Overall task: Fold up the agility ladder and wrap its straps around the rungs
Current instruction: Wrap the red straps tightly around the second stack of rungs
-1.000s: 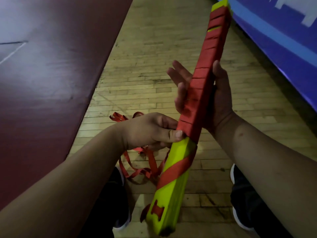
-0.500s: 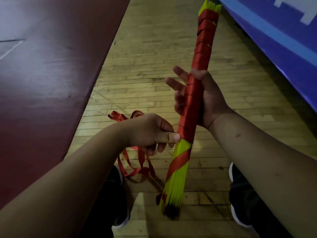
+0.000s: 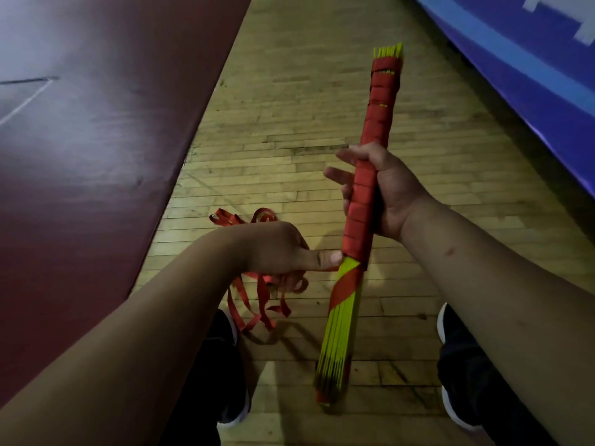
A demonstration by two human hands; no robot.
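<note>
The right hand [image 3: 391, 191] grips the bundled rungs [image 3: 341, 333], upper half strap-wrapped, while the left hand [image 3: 283, 252] pinches the loose strap [image 3: 260, 300] with the lower half left to bind.

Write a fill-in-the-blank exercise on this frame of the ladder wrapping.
The right hand grips the rungs where the ___ strap covers them.
The left hand presses its ___ against the edge of the wrapping.
Below the wrapping, the bare rungs are ___.
The loose strap hangs over a ___ floor.
Missing words: red; thumb; yellow; wooden.
</note>
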